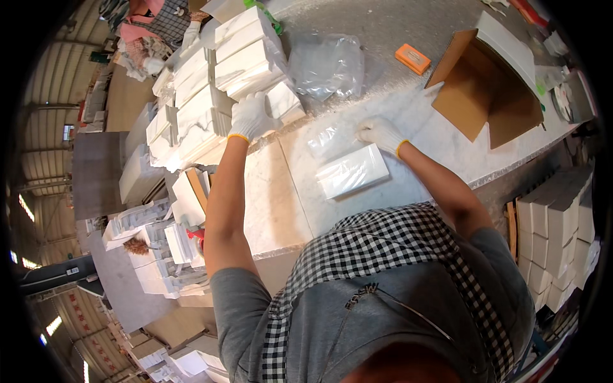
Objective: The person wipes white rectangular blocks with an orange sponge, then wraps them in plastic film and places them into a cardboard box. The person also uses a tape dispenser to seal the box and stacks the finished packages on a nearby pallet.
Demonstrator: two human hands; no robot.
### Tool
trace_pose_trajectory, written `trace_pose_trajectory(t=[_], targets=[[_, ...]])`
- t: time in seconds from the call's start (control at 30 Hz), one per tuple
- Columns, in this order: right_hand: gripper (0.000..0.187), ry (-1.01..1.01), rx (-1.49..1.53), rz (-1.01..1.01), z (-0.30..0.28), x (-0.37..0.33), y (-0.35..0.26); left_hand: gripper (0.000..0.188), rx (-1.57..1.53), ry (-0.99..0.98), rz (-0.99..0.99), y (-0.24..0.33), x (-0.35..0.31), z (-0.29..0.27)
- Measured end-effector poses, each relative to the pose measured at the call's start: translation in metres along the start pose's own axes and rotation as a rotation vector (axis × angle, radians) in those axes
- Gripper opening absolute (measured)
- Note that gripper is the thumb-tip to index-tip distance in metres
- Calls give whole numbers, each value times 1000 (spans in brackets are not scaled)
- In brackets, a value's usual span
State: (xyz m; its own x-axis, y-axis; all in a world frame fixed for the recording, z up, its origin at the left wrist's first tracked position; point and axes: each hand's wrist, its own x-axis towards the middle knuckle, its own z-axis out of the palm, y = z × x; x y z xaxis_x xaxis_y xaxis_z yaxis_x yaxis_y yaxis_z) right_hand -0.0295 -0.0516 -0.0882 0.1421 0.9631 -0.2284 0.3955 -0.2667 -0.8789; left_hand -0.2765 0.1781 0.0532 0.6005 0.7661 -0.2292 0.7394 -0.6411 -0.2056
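My left hand (251,117), in a white knit glove, reaches into the stacks of white, grey-veined tiles (242,62) at the far left of the worktop. Its fingers curl over some tiles there, beside a short block of tiles (285,102); the fingertips are partly hidden. My right hand (381,133), gloved the same way, pinches the edge of a thin clear plastic bag (324,138) that lies on the worktop. Just nearer to me sits a white block in shiny clear wrap (353,171), apart from both hands.
Clear plastic bags (327,64) lie beyond, near an orange box (412,59). An open cardboard box (488,86) stands at the right. White cartons (554,230) are stacked low right. More tiles (156,249) lie at left. A co-worker's gloved hand (191,35) is at the far left.
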Motion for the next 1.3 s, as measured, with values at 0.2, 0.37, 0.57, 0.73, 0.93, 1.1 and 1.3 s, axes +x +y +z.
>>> trace_pose_trajectory(t=[0.2, 0.37, 0.57, 0.73, 0.93, 1.1, 1.3], targets=[[19, 33, 69, -35, 4, 9, 17, 57, -121, 147, 156, 47, -61, -14], [18, 28, 239, 53, -4, 2, -2, 56, -189, 82, 301, 112, -126, -26], [16, 41, 409, 66, 0, 8, 3, 58, -182, 122, 350, 159, -145, -2], [16, 9, 585, 67, -8, 9, -12, 65, -199, 187, 304, 165, -148, 14], [22, 76, 547, -40, -31, -20, -59, 96, -473, 144, 175, 161, -154, 12], [23, -71, 441, -278, -46, -48, -72, 124, -1557, 134, -224, 118, -136, 37], [25, -127, 566, -301, -35, -49, -68, 108, -2035, -340, -32, 99, -92, 86]])
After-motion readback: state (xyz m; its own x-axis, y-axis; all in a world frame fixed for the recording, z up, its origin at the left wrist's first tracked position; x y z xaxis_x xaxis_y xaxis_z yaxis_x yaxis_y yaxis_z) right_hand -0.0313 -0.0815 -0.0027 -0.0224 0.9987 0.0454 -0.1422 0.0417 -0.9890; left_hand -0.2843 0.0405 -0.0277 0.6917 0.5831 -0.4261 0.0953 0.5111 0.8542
